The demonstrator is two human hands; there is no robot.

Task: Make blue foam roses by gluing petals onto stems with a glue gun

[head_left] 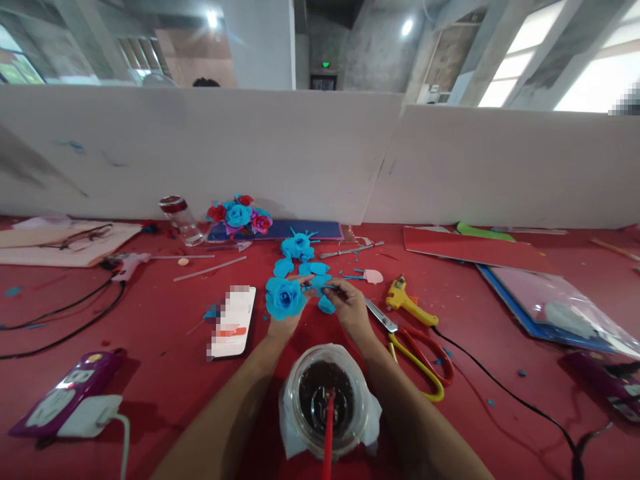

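A blue handmade rose [285, 297] with layered petals is held by my left hand [290, 325], which lies mostly hidden behind it. My right hand [353, 308] is just to the right, thumb and fingertips pinched around a thin blue piece [327, 287], perhaps a petal or stem; the small contact area is hard to read. Loose blue petals [283, 267] lie on the red table beyond and beside my hands. Farther back rests a blue flower cluster [299, 246] with thin spikes. Close to my forearms stands a clear cup [327, 400] of dark drink with a red straw.
Right of my hands are large scissors [415, 357] with red and yellow handles and a yellow glue gun [410, 303]. A phone [234, 323] lies left. Behind stand a glass bottle [183, 220] and a bouquet [240, 215]. A pink glue gun [131, 265] and purple power strip [70, 397] sit left.
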